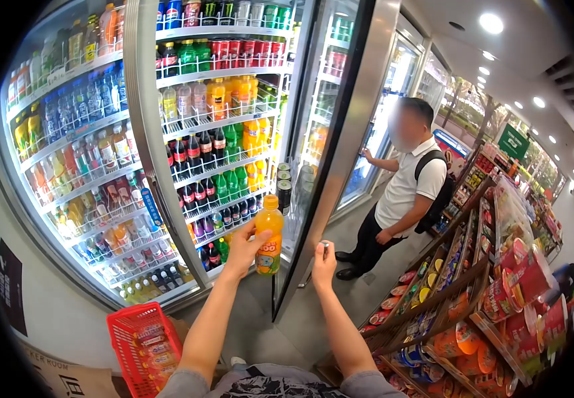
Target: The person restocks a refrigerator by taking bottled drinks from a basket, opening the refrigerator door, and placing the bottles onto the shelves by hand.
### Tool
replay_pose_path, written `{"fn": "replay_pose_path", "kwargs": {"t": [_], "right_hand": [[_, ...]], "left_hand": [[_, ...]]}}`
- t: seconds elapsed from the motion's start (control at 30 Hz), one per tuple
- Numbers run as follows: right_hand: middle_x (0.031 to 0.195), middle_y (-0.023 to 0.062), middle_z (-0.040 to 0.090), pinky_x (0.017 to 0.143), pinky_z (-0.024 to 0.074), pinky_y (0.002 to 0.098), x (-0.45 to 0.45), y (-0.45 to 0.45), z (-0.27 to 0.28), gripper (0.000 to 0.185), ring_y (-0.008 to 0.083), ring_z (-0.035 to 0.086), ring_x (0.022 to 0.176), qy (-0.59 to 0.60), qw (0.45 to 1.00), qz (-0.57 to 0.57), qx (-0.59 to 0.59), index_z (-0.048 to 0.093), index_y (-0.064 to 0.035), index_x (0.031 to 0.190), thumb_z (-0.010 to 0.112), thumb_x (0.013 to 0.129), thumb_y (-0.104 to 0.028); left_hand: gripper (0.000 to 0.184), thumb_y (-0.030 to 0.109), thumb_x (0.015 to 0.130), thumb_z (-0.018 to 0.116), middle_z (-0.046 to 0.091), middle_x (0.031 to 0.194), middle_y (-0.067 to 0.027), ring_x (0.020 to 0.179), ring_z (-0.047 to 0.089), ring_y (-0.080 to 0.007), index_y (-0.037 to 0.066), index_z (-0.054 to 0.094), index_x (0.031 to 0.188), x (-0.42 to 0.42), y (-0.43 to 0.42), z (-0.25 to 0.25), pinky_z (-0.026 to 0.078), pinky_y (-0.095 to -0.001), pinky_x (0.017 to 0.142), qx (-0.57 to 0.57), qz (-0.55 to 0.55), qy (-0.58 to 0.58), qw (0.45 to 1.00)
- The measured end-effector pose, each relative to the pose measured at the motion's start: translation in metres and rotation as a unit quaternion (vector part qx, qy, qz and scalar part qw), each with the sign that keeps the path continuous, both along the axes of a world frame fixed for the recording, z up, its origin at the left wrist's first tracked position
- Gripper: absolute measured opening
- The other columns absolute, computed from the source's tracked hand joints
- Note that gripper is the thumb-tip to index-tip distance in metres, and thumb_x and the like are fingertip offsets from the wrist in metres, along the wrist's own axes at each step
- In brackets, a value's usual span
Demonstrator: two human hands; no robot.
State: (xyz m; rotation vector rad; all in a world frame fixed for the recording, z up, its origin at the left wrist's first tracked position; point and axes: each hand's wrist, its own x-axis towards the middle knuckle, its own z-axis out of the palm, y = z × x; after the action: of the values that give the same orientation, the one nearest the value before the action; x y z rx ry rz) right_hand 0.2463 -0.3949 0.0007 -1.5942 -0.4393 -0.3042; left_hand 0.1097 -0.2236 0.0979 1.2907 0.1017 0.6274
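My left hand (244, 251) is wrapped round an orange juice bottle (269, 233) with an orange cap, held upright in front of the open cooler. My right hand (324, 264) is closed at the edge of the open glass door (330, 166), with a small metallic piece showing at its fingers; what it grips is too small to name. Behind the bottle, the cooler shelves (220, 119) hold rows of cola, green and orange bottles and cans. At the lower left is a red basket (116, 325) with several bottles inside.
A second cooler door (68, 139) is closed on the left. Beyond the open door, a person (409, 192) in a white shirt with a backpack stands at another cooler. Slanted shelves (486, 278) of packaged cup foods fill the right side. Grey floor shows between coolers and shelves.
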Motion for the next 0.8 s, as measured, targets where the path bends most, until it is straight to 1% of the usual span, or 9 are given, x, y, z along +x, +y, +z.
{"fn": "replay_pose_path", "kwargs": {"t": [0.03, 0.2, 0.3, 0.37, 0.43, 0.6, 0.7, 0.73, 0.8], "right_hand": [[0.079, 0.0077, 0.061, 0.067, 0.0465, 0.0317, 0.01, -0.012, -0.001, 0.03, 0.016, 0.056, 0.071, 0.006, 1.0, -0.011, 0.003, 0.057, -0.0013, 0.104, 0.055, 0.099, -0.031], [0.089, 0.0037, 0.061, 0.079, 0.0446, 0.0263, 0.06, -0.065, -0.002, 0.027, 0.012, 0.055, 0.084, 0.045, 0.997, -0.018, 0.061, 0.06, -0.0029, 0.104, 0.055, 0.1, -0.029], [0.108, 0.0095, 0.058, 0.088, 0.0452, 0.0328, 0.093, -0.092, 0.002, 0.032, 0.0195, 0.059, 0.099, 0.121, 0.987, -0.089, 0.048, 0.062, -0.002, 0.112, 0.058, 0.098, -0.031], [0.113, 0.0136, 0.056, 0.096, 0.0426, 0.0375, 0.089, -0.099, 0.024, 0.032, 0.0286, 0.055, 0.108, 0.049, 0.979, -0.194, 0.048, 0.059, -0.0031, 0.12, 0.056, 0.098, -0.026], [0.114, 0.0148, 0.055, 0.096, 0.0415, 0.0372, 0.057, -0.101, 0.074, 0.032, 0.029, 0.054, 0.108, -0.097, 0.96, -0.262, 0.03, 0.057, -0.0009, 0.121, 0.056, 0.097, -0.022], [0.096, 0.0105, 0.063, 0.078, 0.0485, 0.0323, 0.021, -0.087, 0.106, 0.015, 0.0223, 0.062, 0.086, -0.191, 0.975, -0.109, 0.029, 0.065, -0.0014, 0.1, 0.063, 0.091, -0.013], [0.107, 0.012, 0.066, 0.081, 0.051, 0.0313, 0.018, -0.071, 0.101, 0.028, 0.0192, 0.065, 0.092, -0.142, 0.988, 0.054, -0.001, 0.062, -0.0008, 0.118, 0.062, 0.093, -0.014], [0.107, 0.012, 0.066, 0.081, 0.051, 0.0313, 0.02, -0.062, 0.096, 0.028, 0.0192, 0.065, 0.092, -0.142, 0.988, 0.053, -0.002, 0.062, -0.0008, 0.118, 0.062, 0.093, -0.014], [0.117, 0.0129, 0.064, 0.088, 0.0511, 0.0323, 0.027, -0.043, 0.087, 0.04, 0.0182, 0.063, 0.104, -0.031, 0.976, 0.2, 0.085, 0.055, 0.0001, 0.129, 0.063, 0.094, -0.017]], "left_hand": [[0.049, 0.025, 0.09, 0.069, 0.065, 0.112, -0.0088, 0.1, 0.061, -0.0135, 0.002, 0.056, 0.131, 0.007, -0.008, 0.003, 0.049, -0.0286, 0.088, 0.003, -0.014, 0.0, 1.0], [0.048, 0.025, 0.091, 0.068, 0.065, 0.112, -0.0083, 0.1, 0.061, -0.0137, 0.002, 0.056, 0.131, 0.03, -0.045, 0.015, 0.049, -0.0291, 0.088, 0.002, -0.053, 0.006, 0.999], [0.048, 0.025, 0.092, 0.068, 0.065, 0.112, -0.0084, 0.101, 0.061, -0.0141, 0.002, 0.055, 0.131, 0.048, -0.065, 0.018, 0.049, -0.0296, 0.088, 0.017, -0.07, 0.005, 0.997], [0.049, 0.027, 0.091, 0.068, 0.065, 0.113, -0.0091, 0.102, 0.061, -0.0146, 0.002, 0.055, 0.132, 0.06, -0.079, 0.019, 0.049, -0.03, 0.088, 0.019, -0.092, -0.001, 0.996], [0.05, 0.028, 0.091, 0.069, 0.065, 0.113, -0.01, 0.101, 0.062, -0.0149, 0.002, 0.055, 0.132, 0.069, -0.091, 0.019, 0.049, -0.0301, 0.088, 0.038, -0.095, -0.004, 0.995], [0.052, 0.028, 0.091, 0.069, 0.065, 0.111, -0.0097, 0.099, 0.062, -0.0143, 0.002, 0.055, 0.132, 0.075, -0.105, 0.019, 0.049, -0.0293, 0.087, 0.028, -0.122, 0.005, 0.992], [0.051, 0.028, 0.091, 0.069, 0.065, 0.11, -0.0091, 0.099, 0.061, -0.014, 0.002, 0.055, 0.132, 0.084, -0.1, 0.01, 0.049, -0.0291, 0.087, 0.035, -0.113, -0.007, 0.993], [0.051, 0.028, 0.091, 0.069, 0.065, 0.11, -0.0091, 0.099, 0.061, -0.014, 0.002, 0.055, 0.132, 0.087, -0.095, 0.007, 0.049, -0.0291, 0.087, 0.034, -0.114, -0.007, 0.993], [0.049, 0.028, 0.091, 0.069, 0.065, 0.109, -0.008, 0.099, 0.061, -0.0142, 0.002, 0.056, 0.13, 0.091, -0.083, 0.003, 0.049, -0.0288, 0.086, 0.024, -0.112, -0.006, 0.993]]}}
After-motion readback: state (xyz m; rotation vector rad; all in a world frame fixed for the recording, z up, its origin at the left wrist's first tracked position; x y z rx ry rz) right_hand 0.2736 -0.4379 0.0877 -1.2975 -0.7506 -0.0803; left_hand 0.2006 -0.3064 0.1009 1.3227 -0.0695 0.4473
